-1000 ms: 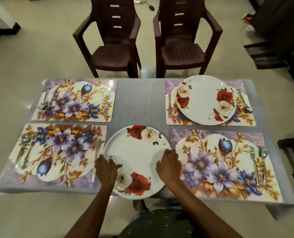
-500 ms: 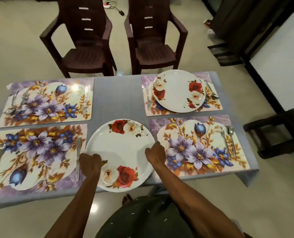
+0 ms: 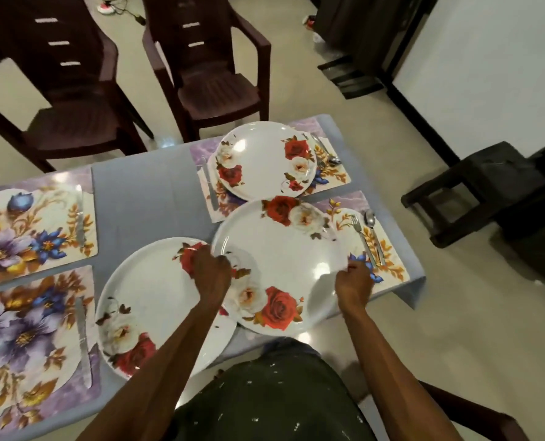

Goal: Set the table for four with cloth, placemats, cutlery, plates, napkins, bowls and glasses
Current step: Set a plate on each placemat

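Both my hands hold one white rose-patterned plate [image 3: 280, 249] over the near right floral placemat [image 3: 382, 249]. My left hand [image 3: 210, 268] grips its left rim and my right hand [image 3: 354, 278] grips its right rim. Whether it touches the mat I cannot tell. A second rose plate [image 3: 150, 297] lies on the grey cloth [image 3: 143, 198] at the table's near middle, partly under my left forearm. A third plate [image 3: 265, 157] sits on the far right placemat [image 3: 335, 173]. A fork and spoon [image 3: 366, 237] lie at the right of the near right mat.
Two floral placemats [image 3: 35, 224] [image 3: 26, 338] lie on the left, each with a knife [image 3: 81, 338] along its right side. Two dark plastic chairs [image 3: 214, 68] stand behind the table. A dark stool [image 3: 475, 192] stands to the right, and a chair arm [image 3: 475, 409] shows near my right elbow.
The top plate has come off the stack and moved right, over the near right placemat, held by both hands. A plate stays behind in the middle. My view has swung right.
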